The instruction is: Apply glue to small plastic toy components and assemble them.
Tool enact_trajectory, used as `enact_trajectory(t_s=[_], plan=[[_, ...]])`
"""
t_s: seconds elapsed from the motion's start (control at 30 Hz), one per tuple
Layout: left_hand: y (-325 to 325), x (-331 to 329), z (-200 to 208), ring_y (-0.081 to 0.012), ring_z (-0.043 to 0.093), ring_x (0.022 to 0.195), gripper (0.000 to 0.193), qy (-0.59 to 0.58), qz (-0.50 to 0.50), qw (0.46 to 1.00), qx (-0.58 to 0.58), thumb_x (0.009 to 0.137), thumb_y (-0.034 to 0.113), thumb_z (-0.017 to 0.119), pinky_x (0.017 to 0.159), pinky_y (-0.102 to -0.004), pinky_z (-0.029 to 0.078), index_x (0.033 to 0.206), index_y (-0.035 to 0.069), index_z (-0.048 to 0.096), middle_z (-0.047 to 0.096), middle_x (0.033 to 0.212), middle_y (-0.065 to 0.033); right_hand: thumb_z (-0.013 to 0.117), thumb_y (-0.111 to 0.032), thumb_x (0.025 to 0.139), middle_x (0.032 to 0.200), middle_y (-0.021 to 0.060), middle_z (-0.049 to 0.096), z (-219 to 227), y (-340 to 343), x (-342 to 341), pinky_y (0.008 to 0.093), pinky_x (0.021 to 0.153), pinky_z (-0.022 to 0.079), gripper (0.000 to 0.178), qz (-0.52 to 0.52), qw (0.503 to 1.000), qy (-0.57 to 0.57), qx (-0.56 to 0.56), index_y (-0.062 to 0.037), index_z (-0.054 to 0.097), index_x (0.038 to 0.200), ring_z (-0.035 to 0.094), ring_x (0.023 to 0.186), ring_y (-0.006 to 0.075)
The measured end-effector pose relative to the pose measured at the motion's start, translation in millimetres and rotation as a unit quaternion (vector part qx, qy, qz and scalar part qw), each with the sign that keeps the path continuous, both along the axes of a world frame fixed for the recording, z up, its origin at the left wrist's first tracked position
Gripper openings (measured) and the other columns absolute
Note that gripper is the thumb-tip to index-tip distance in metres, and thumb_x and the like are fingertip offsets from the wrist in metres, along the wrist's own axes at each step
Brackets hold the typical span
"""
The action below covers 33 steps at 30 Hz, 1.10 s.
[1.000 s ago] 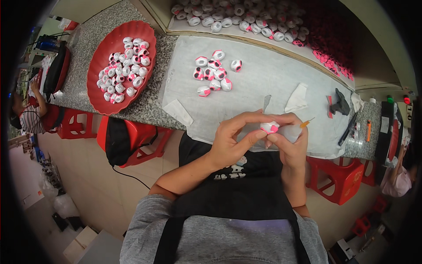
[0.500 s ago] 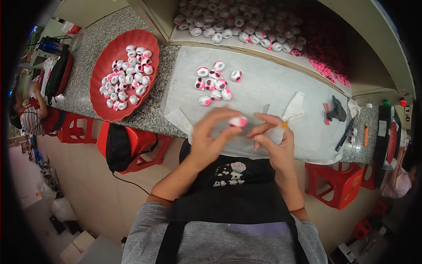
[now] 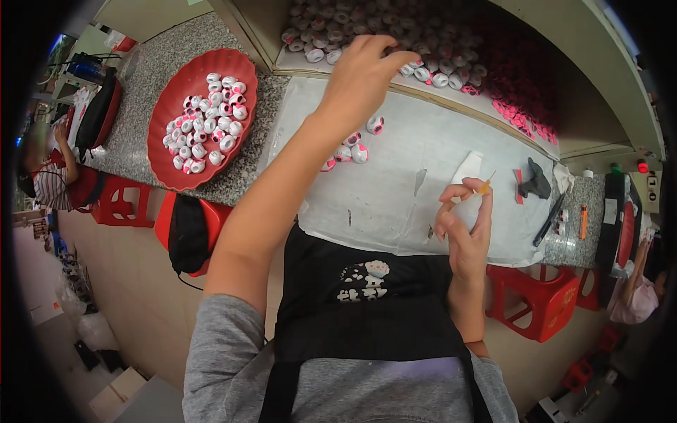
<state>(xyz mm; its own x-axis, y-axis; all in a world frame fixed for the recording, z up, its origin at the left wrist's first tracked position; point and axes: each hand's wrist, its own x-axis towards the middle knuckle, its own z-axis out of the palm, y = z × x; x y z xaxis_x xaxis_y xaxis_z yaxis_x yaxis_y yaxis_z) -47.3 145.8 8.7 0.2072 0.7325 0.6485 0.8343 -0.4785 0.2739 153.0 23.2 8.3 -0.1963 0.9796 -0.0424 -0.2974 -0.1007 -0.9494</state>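
My left hand [image 3: 363, 77] reaches over the front edge of the shelf to the heap of white ring-like pieces [image 3: 441, 79]. Its thumb is apart from the fingers, and nothing shows between them; the fingertips are partly hidden. My right hand [image 3: 465, 233] is closed round a small whitish squeeze bottle [image 3: 465, 210] with an orange-based needle tip pointing up and right. Beneath my left forearm, several white-and-pink pieces [image 3: 358, 153] lie on the white sheet [image 3: 395, 204], some of them covered by the arm.
On the left stands a red scalloped bowl [image 3: 163, 116] of similar pieces. Pink parts [image 3: 525, 120] are heaped at the shelf's right. A white cloth-like scrap [image 3: 469, 167], a dark grey lump [image 3: 536, 180] and an orange pen [image 3: 584, 222] lie at right. Red stools [image 3: 543, 303] stand below.
My left hand has gone from the sheet's front up to the shelf; the white-and-pink piece it held no longer shows in it. My right hand has moved slightly right, its bottle now turned upward.
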Motion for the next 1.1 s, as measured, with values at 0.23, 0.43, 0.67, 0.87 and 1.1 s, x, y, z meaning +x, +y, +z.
enact_trajectory(t_s=[0.23, 0.43, 0.67, 0.87, 1.1], plan=[[51.5, 4.5, 0.3, -0.0246, 0.056, 0.066, 0.019, 0.135, -0.007, 0.986, -0.096, 0.069, 0.013, 0.051, 0.057, -0.0348, 0.044, 0.088, 0.011, 0.056, 0.057, 0.068, -0.0091, 0.045, -0.005, 0.063, 0.089, 0.0132, 0.04, -3.1, -4.2, 15.1, 0.0177, 0.037, 0.031, 0.043, -0.011, 1.0, 0.019, 0.008, -0.006, 0.03, 0.103, 0.04, 0.05, 0.0115], [9.9, 2.9, 13.2, -0.0197, 0.054, 0.062, 0.019, -0.048, -0.091, 0.994, -0.037, 0.068, 0.009, 0.056, 0.058, -0.0275, 0.044, 0.087, 0.007, 0.055, 0.056, 0.077, -0.0063, 0.043, -0.006, 0.062, 0.093, 0.0143, 0.038, -3.7, -1.9, 17.5, 0.0187, 0.035, 0.034, 0.036, 0.023, 0.999, 0.033, 0.011, -0.0048, 0.03, 0.096, 0.042, 0.053, 0.0142], [-99.9, 20.2, 8.6, -0.0131, 0.051, 0.081, 0.027, -0.397, -0.16, 0.873, -0.234, 0.07, -0.002, 0.054, 0.069, -0.0242, 0.042, 0.096, 0.0, 0.05, 0.051, 0.09, -0.0075, 0.048, -0.009, 0.07, 0.097, 0.0152, 0.038, 17.3, -6.4, 12.7, 0.0238, 0.043, 0.043, 0.034, -0.013, 0.999, -0.013, 0.049, 0.0025, 0.037, 0.1, 0.05, 0.068, 0.0192], [-131.2, 34.8, -5.7, -0.0151, 0.048, 0.091, 0.029, -0.64, -0.24, 0.655, -0.322, 0.071, -0.005, 0.051, 0.076, -0.0263, 0.041, 0.1, -0.003, 0.047, 0.05, 0.095, -0.0098, 0.06, -0.013, 0.068, 0.095, 0.0106, 0.039, 23.4, -10.2, 20.5, 0.0207, 0.044, 0.04, 0.035, -0.05, 0.991, 0.037, 0.119, -0.0001, 0.04, 0.094, 0.047, 0.073, 0.017], [-143.6, 40.2, -13.2, -0.0171, 0.049, 0.093, 0.032, -0.685, -0.236, 0.61, -0.32, 0.071, -0.004, 0.052, 0.079, -0.0282, 0.04, 0.102, -0.002, 0.044, 0.05, 0.1, -0.0137, 0.07, -0.013, 0.059, 0.076, 0.0065, 0.042, 30.0, -16.7, -1.7, 0.0196, 0.055, 0.039, 0.039, -0.206, 0.95, 0.009, 0.235, -0.0068, 0.041, 0.083, 0.043, 0.065, 0.0124]])
